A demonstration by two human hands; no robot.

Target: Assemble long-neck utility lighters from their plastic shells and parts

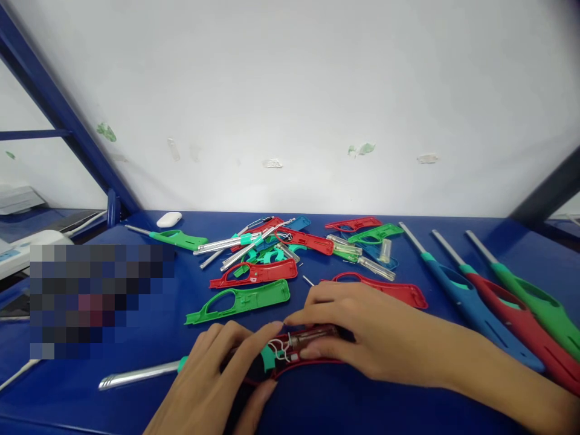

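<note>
In the head view a half-built gas lighter lies in front of me, its red half-shell (pixel 296 366) facing up. A metal barrel (pixel 138 375) sticks out of it to the left. Inside it are a teal trigger (pixel 268 359), thin white wires (pixel 281 350) and a clear fuel tank (pixel 312 336). My left hand (pixel 222 368) is closed round the trigger end, covering much of it. My right hand (pixel 348 323) pinches the tank end, thumb on the near side and fingers beyond. Just behind lie a green half-shell (pixel 265 298) and a red one (pixel 274 273).
Behind my hands is a pile of metal barrels (pixel 249 251), half-shells and clear tanks (pixel 376 267). Blue (pixel 480 308), red (pixel 512 308) and green (pixel 539 302) lighters lie at right. Another green lighter (pixel 181 239) and a white case (pixel 169 219) sit back left, near a pixelated patch.
</note>
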